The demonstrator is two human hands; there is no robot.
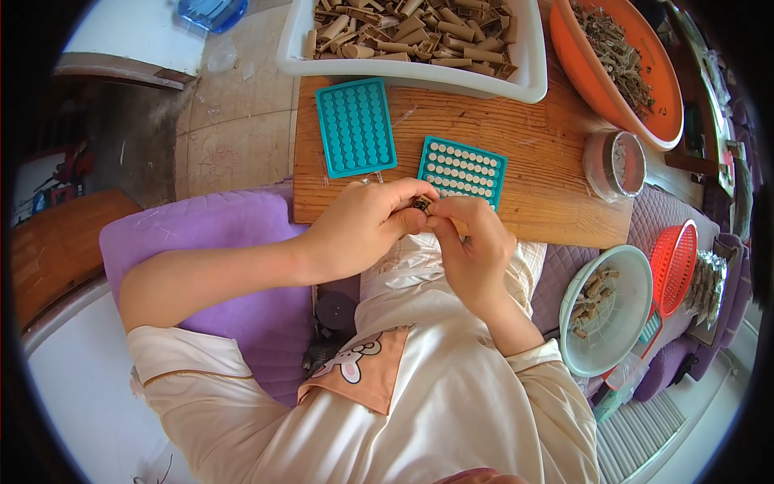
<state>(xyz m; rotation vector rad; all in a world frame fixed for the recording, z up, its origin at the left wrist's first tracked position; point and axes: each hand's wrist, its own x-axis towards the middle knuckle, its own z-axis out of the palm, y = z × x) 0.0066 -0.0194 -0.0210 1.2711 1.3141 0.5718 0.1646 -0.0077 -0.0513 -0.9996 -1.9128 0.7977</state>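
Note:
Just over the near edge of the wooden table, my left hand [359, 219] and my right hand [474, 242] meet, fingertips pinched together. Between them is a small dark and tan piece [422, 203], mostly covered by the fingers, so its kind is hard to tell. Right behind my hands lies a teal tray [501, 173] with rows of small white round pieces in it; my fingers hide its near left corner. A second teal tray [321, 121], with rows of round hollows, lies farther left.
A white bin [419, 74] full of brown half-round casings stands at the back. To the right are an orange basin [669, 121] of thin brownish pieces, a clear round container [601, 165], a pale green basin [637, 323] with several tan pieces, and a red basket [681, 258].

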